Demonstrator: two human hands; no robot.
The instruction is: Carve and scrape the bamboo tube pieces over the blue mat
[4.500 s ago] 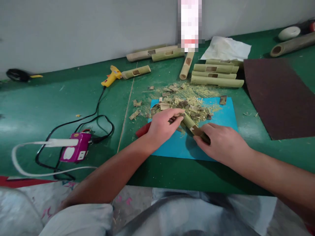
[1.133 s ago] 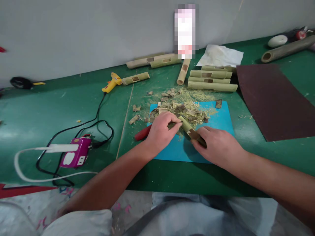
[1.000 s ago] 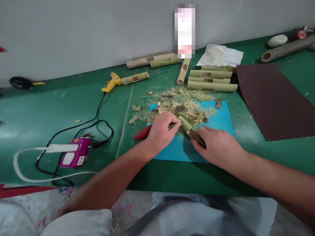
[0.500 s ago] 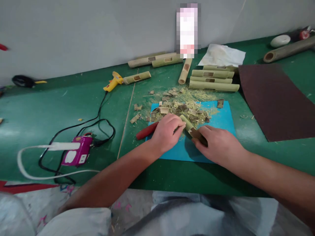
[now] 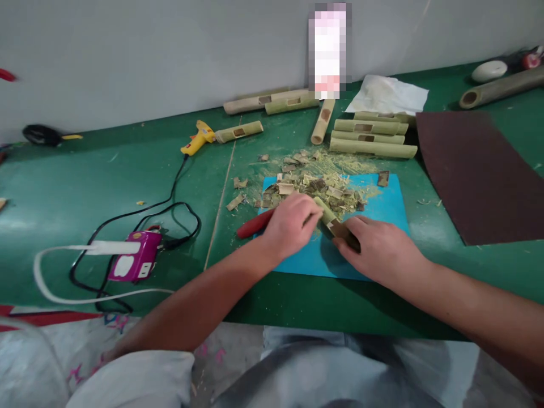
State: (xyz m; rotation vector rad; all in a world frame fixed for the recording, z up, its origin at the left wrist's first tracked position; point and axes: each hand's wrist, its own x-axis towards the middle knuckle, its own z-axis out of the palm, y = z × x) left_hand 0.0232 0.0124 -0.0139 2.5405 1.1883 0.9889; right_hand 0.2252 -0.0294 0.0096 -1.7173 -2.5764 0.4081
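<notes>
My right hand [image 5: 378, 243] is wrapped round the lower end of a short bamboo tube [image 5: 326, 212], which slants up and left over the blue sheet [image 5: 306, 263]. A notch shows in the side of the tube. At its upper left, my left hand [image 5: 294, 224] is closed, fingers curled together close to the tube; what they pinch is too small to make out. A red handle [image 5: 255, 224] lies just left of my left hand. Bamboo chips and shavings [image 5: 317, 187] are piled behind both hands, partly on the sheet.
Behind are cut bamboo tubes [image 5: 374, 148], a white cloth [image 5: 386, 95] and a blurred upright screen [image 5: 329, 51]. A dark brown sheet [image 5: 480, 175] lies right. On the left are a yellow glue gun [image 5: 199, 137], a purple power adapter [image 5: 136, 256] and looped cables.
The view has shifted slightly. My left hand's fingers have tilted a little beside the tube, while my right hand keeps its hold.
</notes>
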